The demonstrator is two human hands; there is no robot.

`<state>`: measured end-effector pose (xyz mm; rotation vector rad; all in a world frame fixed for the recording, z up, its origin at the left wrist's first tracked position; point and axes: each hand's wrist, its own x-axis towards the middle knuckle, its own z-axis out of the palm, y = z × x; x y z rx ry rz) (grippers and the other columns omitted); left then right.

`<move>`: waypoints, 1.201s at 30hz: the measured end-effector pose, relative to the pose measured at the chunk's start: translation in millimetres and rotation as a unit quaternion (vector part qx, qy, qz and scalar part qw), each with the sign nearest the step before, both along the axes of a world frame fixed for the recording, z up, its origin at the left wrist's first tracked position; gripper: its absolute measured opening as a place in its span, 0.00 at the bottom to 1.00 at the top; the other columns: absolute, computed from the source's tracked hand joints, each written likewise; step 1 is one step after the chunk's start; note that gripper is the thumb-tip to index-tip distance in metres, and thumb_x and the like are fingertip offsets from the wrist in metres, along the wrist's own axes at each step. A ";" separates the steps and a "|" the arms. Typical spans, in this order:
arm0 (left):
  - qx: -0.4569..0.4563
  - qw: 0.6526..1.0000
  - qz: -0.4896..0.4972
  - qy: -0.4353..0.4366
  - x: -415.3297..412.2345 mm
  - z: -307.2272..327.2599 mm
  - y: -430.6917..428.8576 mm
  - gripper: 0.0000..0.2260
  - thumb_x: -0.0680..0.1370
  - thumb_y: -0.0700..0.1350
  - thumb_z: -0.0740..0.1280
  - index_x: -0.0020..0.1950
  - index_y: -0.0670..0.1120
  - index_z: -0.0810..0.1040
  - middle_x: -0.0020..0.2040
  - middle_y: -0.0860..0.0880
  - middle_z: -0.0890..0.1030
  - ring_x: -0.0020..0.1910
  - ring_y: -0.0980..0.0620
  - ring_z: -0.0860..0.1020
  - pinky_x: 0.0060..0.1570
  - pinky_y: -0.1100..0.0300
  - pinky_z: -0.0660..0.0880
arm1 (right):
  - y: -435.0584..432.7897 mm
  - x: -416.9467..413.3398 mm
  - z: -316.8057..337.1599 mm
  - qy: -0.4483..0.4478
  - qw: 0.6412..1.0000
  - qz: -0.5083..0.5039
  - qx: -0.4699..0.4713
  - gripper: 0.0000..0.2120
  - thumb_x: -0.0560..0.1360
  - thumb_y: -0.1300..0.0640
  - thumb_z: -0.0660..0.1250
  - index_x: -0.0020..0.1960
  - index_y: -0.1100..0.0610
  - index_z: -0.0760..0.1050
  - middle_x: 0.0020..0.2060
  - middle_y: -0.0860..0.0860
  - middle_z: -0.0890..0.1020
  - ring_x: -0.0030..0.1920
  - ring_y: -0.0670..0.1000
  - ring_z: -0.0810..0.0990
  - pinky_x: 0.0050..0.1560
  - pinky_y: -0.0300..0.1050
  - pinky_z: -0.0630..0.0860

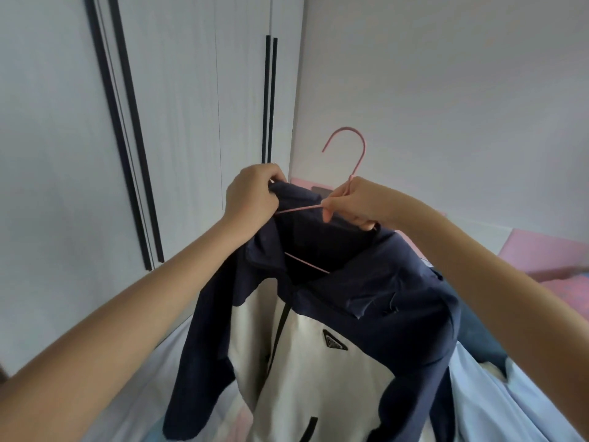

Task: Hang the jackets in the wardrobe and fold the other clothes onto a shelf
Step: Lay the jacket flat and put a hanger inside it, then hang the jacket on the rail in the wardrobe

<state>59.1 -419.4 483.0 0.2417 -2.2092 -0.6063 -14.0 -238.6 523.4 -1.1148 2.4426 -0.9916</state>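
The step in hand is judged to be the fitting of the jacket (334,362) onto the hanger (357,161), ahead of hanging it in the wardrobe (191,90). The jacket, navy above and white below, is held up over the bed (510,393), its front towards the camera and its sleeves hanging down. The left hand (251,199) is closed on the collar's left end, the cloth bunched in curled fingers, just where one hanger arm runs under it. The right hand (353,202) is pinched on the hanger wire at the base of the hook, its lower fingers curled into the collar on the other side. The hook stands free above the right hand, and the lower bar is seen inside the open neck. The left shoulder looks not yet settled, so the next move is thought to call for the collar to be drawn over that hanger arm and straightened. The wardrobe doors, behind and to the left, appear shut, so one hand would have to be freed to open them before the hook can be set on a rail, which is not seen
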 end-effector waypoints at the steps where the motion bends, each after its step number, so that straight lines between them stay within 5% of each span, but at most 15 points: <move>1: -0.017 0.999 -0.029 -0.043 0.2 -2.0 -3.3 0.15 0.71 0.30 0.60 0.47 0.45 0.80 0.45 0.51 0.79 0.45 0.52 0.75 0.39 0.63 0.67 | 0.4 -1.0 0.7 0.000 1.000 -0.009 -0.024 0.13 0.78 0.60 0.61 0.37 0.62 0.79 0.18 0.47 0.62 0.19 0.47 0.57 0.20 0.35 0.58; 6: 0.053 0.952 -0.202 -0.222 16.3 2.6 -19.4 0.13 0.75 0.39 0.68 0.59 0.48 0.79 0.55 0.53 0.79 0.56 0.57 0.75 0.55 0.67 0.68 | -2.1 -12.9 -3.3 0.075 0.992 -0.101 -0.020 0.16 0.78 0.58 0.63 0.33 0.58 0.78 0.14 0.46 0.64 0.16 0.45 0.60 0.19 0.34 0.60; 11: 0.018 0.965 -0.133 -0.224 20.2 1.4 -32.0 0.11 0.80 0.46 0.62 0.61 0.48 0.78 0.60 0.52 0.78 0.59 0.57 0.73 0.59 0.64 0.64 | -7.9 -14.4 -15.9 0.042 0.993 -0.076 -0.079 0.15 0.77 0.56 0.65 0.34 0.60 0.80 0.17 0.46 0.66 0.20 0.45 0.59 0.22 0.35 0.59; 15: 0.013 0.967 -0.101 -0.232 27.6 1.9 -55.9 0.12 0.81 0.44 0.60 0.63 0.48 0.75 0.64 0.52 0.75 0.64 0.55 0.72 0.62 0.63 0.65 | -24.6 -32.5 -10.1 0.155 0.975 -0.125 -0.097 0.18 0.78 0.54 0.64 0.30 0.56 0.78 0.20 0.47 0.71 0.21 0.44 0.64 0.28 0.37 0.65; 19: 0.039 0.970 -0.135 -0.199 37.3 9.5 -59.3 0.13 0.80 0.50 0.62 0.63 0.52 0.75 0.63 0.59 0.75 0.63 0.62 0.71 0.64 0.64 0.63 | -43.4 -21.8 -1.2 0.086 0.986 -0.005 -0.142 0.17 0.77 0.51 0.66 0.32 0.57 0.80 0.22 0.52 0.68 0.21 0.46 0.60 0.25 0.35 0.59; 21: 0.053 0.965 -0.163 -0.197 41.0 14.4 -59.5 0.12 0.79 0.52 0.63 0.61 0.53 0.77 0.58 0.61 0.78 0.58 0.66 0.74 0.61 0.66 0.67 | -71.2 -16.2 6.8 0.091 0.984 0.047 -0.148 0.16 0.76 0.53 0.67 0.33 0.58 0.81 0.24 0.55 0.68 0.24 0.47 0.62 0.27 0.37 0.60; 24: 0.048 0.975 -0.131 -0.175 45.5 18.9 -76.7 0.08 0.80 0.50 0.61 0.49 0.51 0.79 0.43 0.54 0.82 0.41 0.59 0.78 0.44 0.64 0.71 | -127.6 -7.4 20.4 0.062 0.976 0.076 -0.195 0.16 0.77 0.57 0.64 0.34 0.63 0.80 0.21 0.50 0.71 0.24 0.46 0.65 0.28 0.36 0.63; 27: 0.102 0.983 -0.085 -0.126 51.9 24.7 -101.2 0.13 0.80 0.49 0.62 0.39 0.46 0.78 0.31 0.52 0.76 0.30 0.57 0.73 0.37 0.62 0.68 | -168.4 0.3 29.1 -0.010 0.964 0.112 -0.242 0.18 0.80 0.61 0.56 0.34 0.62 0.74 0.19 0.48 0.67 0.21 0.44 0.63 0.25 0.35 0.61; 31: 0.141 0.983 0.013 -0.121 60.9 20.9 -170.3 0.18 0.72 0.50 0.72 0.27 0.46 0.70 0.24 0.55 0.67 0.25 0.60 0.65 0.29 0.66 0.59 | -241.7 3.2 25.8 -0.049 0.958 0.176 -0.223 0.15 0.78 0.60 0.48 0.43 0.61 0.72 0.26 0.60 0.72 0.27 0.52 0.66 0.27 0.40 0.62; 36: 0.204 0.965 0.105 -0.128 82.0 0.0 -263.6 0.23 0.73 0.50 0.71 0.24 0.46 0.63 0.20 0.54 0.60 0.20 0.57 0.61 0.25 0.65 0.54 | -359.9 -39.9 22.7 0.003 0.981 0.122 -0.152 0.08 0.79 0.61 0.56 0.54 0.56 0.72 0.40 0.50 0.79 0.40 0.50 0.76 0.43 0.46 0.75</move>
